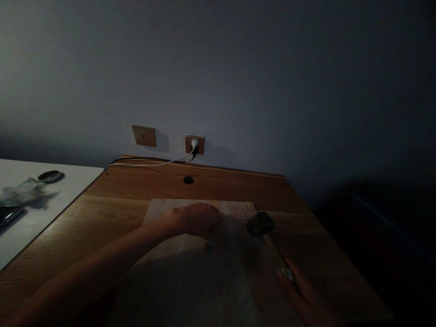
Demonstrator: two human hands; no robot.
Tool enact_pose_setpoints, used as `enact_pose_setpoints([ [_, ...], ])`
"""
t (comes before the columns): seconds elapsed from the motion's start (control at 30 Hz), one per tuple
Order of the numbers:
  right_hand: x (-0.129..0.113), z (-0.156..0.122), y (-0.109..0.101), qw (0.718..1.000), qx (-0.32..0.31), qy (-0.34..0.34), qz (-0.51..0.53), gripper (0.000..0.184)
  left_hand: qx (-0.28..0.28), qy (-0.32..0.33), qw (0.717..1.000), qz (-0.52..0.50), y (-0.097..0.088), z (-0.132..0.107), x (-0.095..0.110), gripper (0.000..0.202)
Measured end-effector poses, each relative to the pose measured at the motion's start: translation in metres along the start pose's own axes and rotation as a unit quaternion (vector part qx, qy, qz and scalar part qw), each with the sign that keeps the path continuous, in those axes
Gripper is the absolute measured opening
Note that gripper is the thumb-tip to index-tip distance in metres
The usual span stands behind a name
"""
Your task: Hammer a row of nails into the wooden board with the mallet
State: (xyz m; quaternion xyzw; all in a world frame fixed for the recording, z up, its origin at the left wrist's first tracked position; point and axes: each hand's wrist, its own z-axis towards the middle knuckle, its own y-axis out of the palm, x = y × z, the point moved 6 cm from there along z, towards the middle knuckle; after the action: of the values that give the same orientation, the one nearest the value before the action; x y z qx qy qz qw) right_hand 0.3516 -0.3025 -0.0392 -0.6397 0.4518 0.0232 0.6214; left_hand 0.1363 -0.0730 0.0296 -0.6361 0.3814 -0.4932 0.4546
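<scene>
My right hand (303, 290) is closed round the wooden handle (274, 251) of a mallet (260, 223). Its dark, rounded head is raised at the right edge of a pale wooden board (170, 277). Over the far part of that board, my left hand (199, 220) reaches in from the left with its fingers curled downward. Whatever its fingertips hold is hidden in the dimness. Just below them a small shiny metal piece (208, 247) shows on the board, too dark to name; I cannot tell whether the fingers touch it.
The board lies on a wooden desk (112, 204) with a round cable hole (188, 180). Behind it, a wall socket (200, 144) holds plugs with a white cable (150, 165) and a black one. At left, a white table (78, 175) bears a round dark object (51, 176) and crumpled clear plastic (25, 193).
</scene>
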Motion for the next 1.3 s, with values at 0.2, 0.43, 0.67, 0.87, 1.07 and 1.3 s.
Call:
enact_pose_setpoints([
  [0.2, 0.0, -0.002, 0.003, 0.999, 0.028, 0.03, 0.011, 0.071, 0.055, 0.009, 0.987, -0.153, -0.003, 0.019, -0.011, 0.021],
  [0.43, 0.004, -0.002, 0.009, 0.999, 0.019, 0.039, 0.017, 0.064, 0.15, -0.055, 0.97, -0.182, 0.004, 0.041, -0.019, 0.024],
  [0.67, 0.007, -0.001, 0.013, 0.998, 0.012, 0.037, 0.049, 0.072, 0.204, -0.02, 0.96, -0.191, 0.025, 0.045, -0.022, 0.024],
  [0.87, -0.001, -0.002, 0.006, 0.999, -0.014, 0.04, 0.027, 0.066, 0.215, -0.001, 0.96, -0.18, 0.026, 0.042, -0.022, 0.022],
  [1.07, -0.022, 0.0, 0.006, 0.998, -0.008, 0.031, 0.048, 0.065, 0.218, -0.005, 0.956, -0.195, 0.023, 0.041, -0.024, 0.019],
  [1.3, -0.058, 0.008, 0.008, 0.996, -0.045, 0.007, 0.077, 0.076, 0.216, -0.065, 0.938, -0.264, 0.028, 0.04, -0.032, 0.051],
])
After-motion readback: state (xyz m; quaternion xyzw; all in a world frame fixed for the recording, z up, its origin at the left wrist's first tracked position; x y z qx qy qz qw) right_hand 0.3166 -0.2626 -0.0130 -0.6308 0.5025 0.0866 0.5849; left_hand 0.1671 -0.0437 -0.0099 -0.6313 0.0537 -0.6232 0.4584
